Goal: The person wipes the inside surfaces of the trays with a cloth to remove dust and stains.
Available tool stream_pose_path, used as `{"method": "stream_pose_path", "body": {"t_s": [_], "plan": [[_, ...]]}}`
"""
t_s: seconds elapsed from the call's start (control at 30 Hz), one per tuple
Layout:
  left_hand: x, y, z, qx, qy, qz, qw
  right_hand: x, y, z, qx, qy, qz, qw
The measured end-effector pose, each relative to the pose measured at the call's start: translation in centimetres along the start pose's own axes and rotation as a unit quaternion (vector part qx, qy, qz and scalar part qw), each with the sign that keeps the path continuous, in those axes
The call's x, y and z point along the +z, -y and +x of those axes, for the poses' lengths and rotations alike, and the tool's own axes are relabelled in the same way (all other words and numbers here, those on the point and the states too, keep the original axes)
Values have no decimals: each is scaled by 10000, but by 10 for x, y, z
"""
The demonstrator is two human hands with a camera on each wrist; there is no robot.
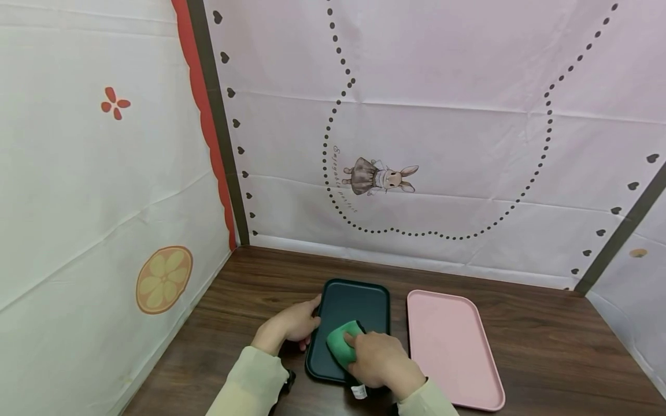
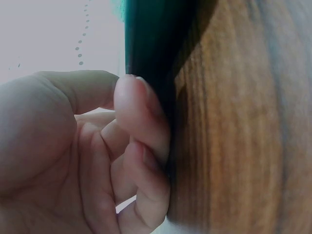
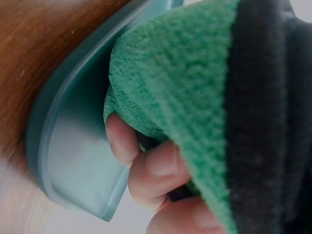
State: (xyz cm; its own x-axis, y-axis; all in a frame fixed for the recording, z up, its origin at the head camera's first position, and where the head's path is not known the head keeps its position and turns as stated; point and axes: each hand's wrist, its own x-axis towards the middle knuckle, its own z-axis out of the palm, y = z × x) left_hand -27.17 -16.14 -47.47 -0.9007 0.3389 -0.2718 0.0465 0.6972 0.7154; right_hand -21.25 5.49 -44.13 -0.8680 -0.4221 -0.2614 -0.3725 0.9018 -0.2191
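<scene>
A dark green tray (image 1: 359, 300) lies on the wooden table, its long side running away from me. At its left rim my left hand (image 1: 291, 323) grips the edge; in the left wrist view its bent fingers (image 2: 141, 117) sit right at the tray's side (image 2: 148, 48), low by the wood. My right hand (image 1: 380, 358) holds a bunched green cloth (image 1: 340, 344) with a dark border and a white label (image 1: 359, 392), over the tray's near right part. Seen from the right wrist, fingertips (image 3: 161, 165) curl into the fuzzy cloth (image 3: 161, 68) beside the tray's raised rim (image 3: 44, 146).
A pink tray (image 1: 452, 346) lies just right of the dark one, a narrow strip of table between them. The brown wooden table (image 1: 551, 341) meets a printed white cloth wall (image 1: 442, 138) at the back and another cloth wall (image 1: 67, 190) on the left.
</scene>
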Motion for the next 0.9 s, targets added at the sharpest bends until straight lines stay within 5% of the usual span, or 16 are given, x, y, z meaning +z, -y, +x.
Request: {"method": "stream_pose_path", "body": {"t_s": [0.9], "plan": [[0, 2, 2, 0, 36, 34, 10000, -3, -20, -10, 150, 62, 181, 9997]]}}
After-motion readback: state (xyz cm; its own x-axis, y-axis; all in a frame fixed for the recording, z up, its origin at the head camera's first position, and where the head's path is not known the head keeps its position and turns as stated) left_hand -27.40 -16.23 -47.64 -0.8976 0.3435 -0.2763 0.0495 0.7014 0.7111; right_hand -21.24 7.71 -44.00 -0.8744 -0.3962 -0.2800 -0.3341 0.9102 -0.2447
